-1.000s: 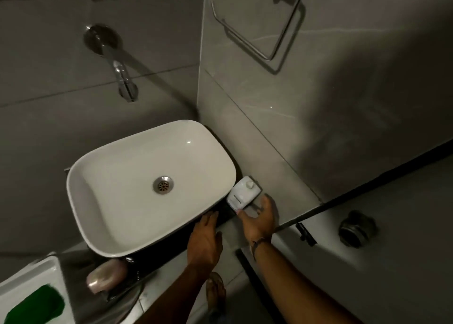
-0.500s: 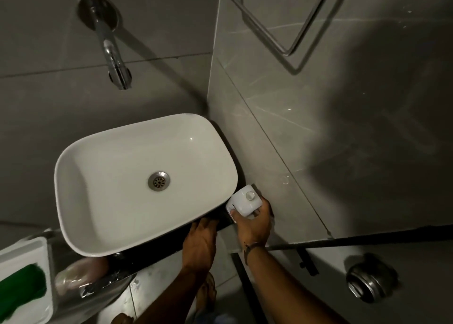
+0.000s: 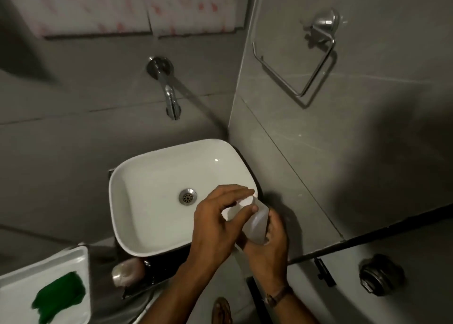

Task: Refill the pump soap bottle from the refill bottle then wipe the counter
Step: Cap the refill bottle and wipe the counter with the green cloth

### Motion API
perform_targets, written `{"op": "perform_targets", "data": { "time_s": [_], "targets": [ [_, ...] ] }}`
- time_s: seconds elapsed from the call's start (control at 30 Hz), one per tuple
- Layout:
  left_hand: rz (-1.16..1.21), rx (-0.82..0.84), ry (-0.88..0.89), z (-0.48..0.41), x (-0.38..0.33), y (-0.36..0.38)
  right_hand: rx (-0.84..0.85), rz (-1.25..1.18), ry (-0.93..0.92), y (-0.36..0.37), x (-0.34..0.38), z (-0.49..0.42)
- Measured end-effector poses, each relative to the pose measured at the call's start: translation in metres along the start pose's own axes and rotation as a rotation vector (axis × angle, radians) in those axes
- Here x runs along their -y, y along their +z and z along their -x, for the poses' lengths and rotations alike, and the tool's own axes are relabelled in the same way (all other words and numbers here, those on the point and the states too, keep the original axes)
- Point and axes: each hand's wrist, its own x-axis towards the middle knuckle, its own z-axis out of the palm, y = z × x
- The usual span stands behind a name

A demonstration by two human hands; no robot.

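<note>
A white plastic soap bottle (image 3: pixel 257 222) is held up over the right front corner of the white basin (image 3: pixel 137 201). My right hand (image 3: pixel 269 245) wraps its lower body from the right. My left hand (image 3: pixel 218 218) comes over from the left, fingers and thumb pinched on the bottle's white top (image 3: pixel 246 201). The bottle leans with its top toward the basin. My hands hide much of the bottle, so I cannot tell whether it is the pump bottle or the refill bottle.
A chrome wall spout (image 3: pixel 171 98) hangs above the basin. A pinkish soap bar (image 3: pixel 127 272) lies on a metal dish at front left. A white tray (image 3: pixel 73 257) holds a green cloth (image 3: pixel 58 299). A towel ring (image 3: pixel 306 68) is on the right wall.
My right hand picked the white bottle up from the counter corner and raised it over the basin edge. My left hand left the counter and took hold of the bottle's top.
</note>
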Motion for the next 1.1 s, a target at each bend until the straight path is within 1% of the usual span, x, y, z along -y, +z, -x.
{"op": "perform_targets", "data": {
  "time_s": [0.17, 0.2, 0.3, 0.4, 0.47, 0.57, 0.63, 0.73, 0.83, 0.87, 0.97, 1.0, 1.03, 1.1],
  "targets": [
    [-0.153, -0.05, 0.09, -0.008, -0.028, -0.08, 0.036, 0.015, -0.127, 0.044, 0.061, 0.021],
    [-0.164, -0.034, 0.087, -0.007, -0.032, -0.098, 0.053, 0.009, -0.157, 0.053, 0.07, 0.026],
    [-0.145, 0.102, 0.067, -0.001, -0.041, -0.148, 0.115, -0.049, -0.186, 0.078, 0.093, 0.044],
    [-0.087, 0.163, 0.059, 0.009, -0.046, -0.189, 0.163, -0.099, -0.23, 0.102, 0.113, 0.061],
    [-0.019, 0.128, 0.076, 0.015, -0.048, -0.209, 0.187, -0.123, -0.271, 0.117, 0.128, 0.073],
    [0.05, -0.046, 0.111, 0.025, -0.048, -0.236, 0.226, -0.138, -0.308, 0.139, 0.149, 0.088],
    [0.103, -0.116, 0.128, 0.03, -0.047, -0.251, 0.235, -0.143, -0.334, 0.151, 0.16, 0.097],
    [0.098, -0.087, 0.159, 0.039, -0.045, -0.276, 0.237, -0.169, -0.341, 0.165, 0.17, 0.108],
    [0.088, -0.018, 0.132, 0.048, -0.044, -0.291, 0.251, -0.179, -0.347, 0.173, 0.177, 0.117],
    [0.074, -0.04, 0.128, 0.051, -0.044, -0.293, 0.262, -0.186, -0.347, 0.175, 0.179, 0.121],
    [0.02, -0.195, 0.154, 0.055, -0.047, -0.295, 0.29, -0.206, -0.349, 0.18, 0.186, 0.132],
    [0.027, -0.219, 0.167, 0.056, -0.047, -0.297, 0.296, -0.213, -0.345, 0.182, 0.188, 0.136],
    [0.045, -0.211, 0.181, 0.057, -0.046, -0.3, 0.3, -0.223, -0.337, 0.183, 0.188, 0.137],
    [0.076, -0.142, 0.199, 0.06, -0.042, -0.307, 0.298, -0.251, -0.316, 0.184, 0.189, 0.139]
  ]
}}
